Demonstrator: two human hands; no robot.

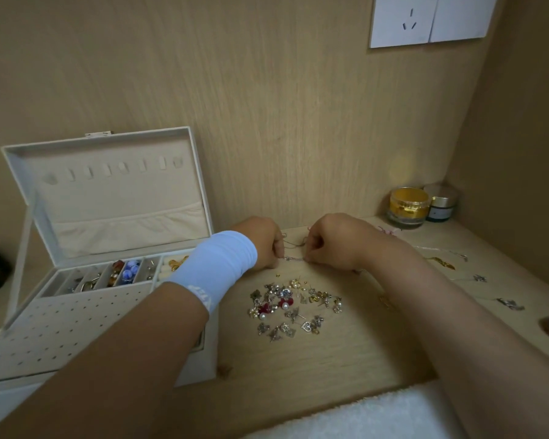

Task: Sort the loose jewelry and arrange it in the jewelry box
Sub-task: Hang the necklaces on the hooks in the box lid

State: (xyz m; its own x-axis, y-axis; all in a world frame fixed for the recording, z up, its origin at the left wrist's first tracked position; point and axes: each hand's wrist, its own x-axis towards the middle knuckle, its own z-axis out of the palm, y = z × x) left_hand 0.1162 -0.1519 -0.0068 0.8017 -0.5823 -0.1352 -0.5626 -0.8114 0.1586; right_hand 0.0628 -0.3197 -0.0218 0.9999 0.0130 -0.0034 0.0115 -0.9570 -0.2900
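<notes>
Plainly, from the head view: left hand [264, 245] and right hand [330, 245] just behind the earring pile [293, 307], knuckles up, fingers curled, each pinching 1 end of a thin chain [293, 258] stretched between them on the desk. Likely drawn out straight to untangle it or find the clasp; too small to tell which. Held low against the wood, presumably for steadiness with so fine a piece.

Left of the pile, partly under the left forearm: jewelry box [108, 198], lid raised, so reachable without lifting anything. Along its back row, narrow compartments [129, 271] already holding beads, rings and a gold piece. In front of them, a perforated panel [61, 324] with no studs seen in it. Judged from that: sorting partly done, earrings not yet begun.

Right of the pile, several necklaces [441, 261] spread apart in separate lines, probably laid so to avoid knotting. Farther behind and right of the pile, 2 cosmetic jars [408, 207] against the wall. Pale blue sleeve [219, 258] on the left wrist. Nearer the camera than the pile, a white towel [362, 416] edge.
</notes>
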